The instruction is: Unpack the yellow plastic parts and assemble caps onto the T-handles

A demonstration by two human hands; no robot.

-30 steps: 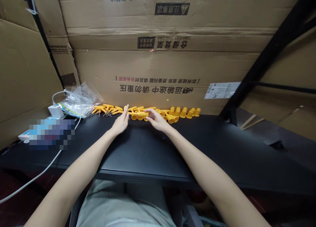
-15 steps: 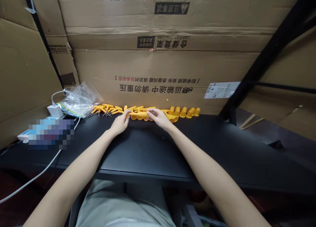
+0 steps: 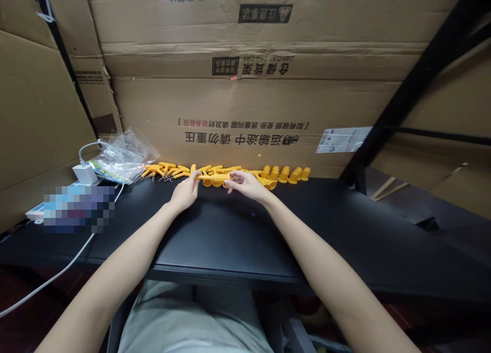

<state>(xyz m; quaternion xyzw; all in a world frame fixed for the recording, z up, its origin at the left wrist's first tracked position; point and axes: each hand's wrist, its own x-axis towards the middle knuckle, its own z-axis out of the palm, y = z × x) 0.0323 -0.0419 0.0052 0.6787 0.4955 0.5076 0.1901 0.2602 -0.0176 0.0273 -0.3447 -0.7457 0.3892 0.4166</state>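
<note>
A long yellow plastic piece (image 3: 215, 177) is pinched at its left end by my left hand (image 3: 186, 191) and at its right end by my right hand (image 3: 245, 184). It hangs just above the black table (image 3: 230, 230), in front of a row of yellow plastic parts (image 3: 286, 174) lined up along the cardboard wall. T-shaped yellow parts (image 3: 163, 169) with small chains lie at the left end of that row.
A crumpled clear plastic bag (image 3: 125, 156) and a white charger (image 3: 85, 173) with a cable sit at the back left. Cardboard sheets (image 3: 245, 97) wall in the table at the back and left. A black metal frame post (image 3: 402, 87) slants down at the right.
My left hand went from spread open beside the yellow piece to pinching its left end. My right hand kept hold of the other end and shifted a little.
</note>
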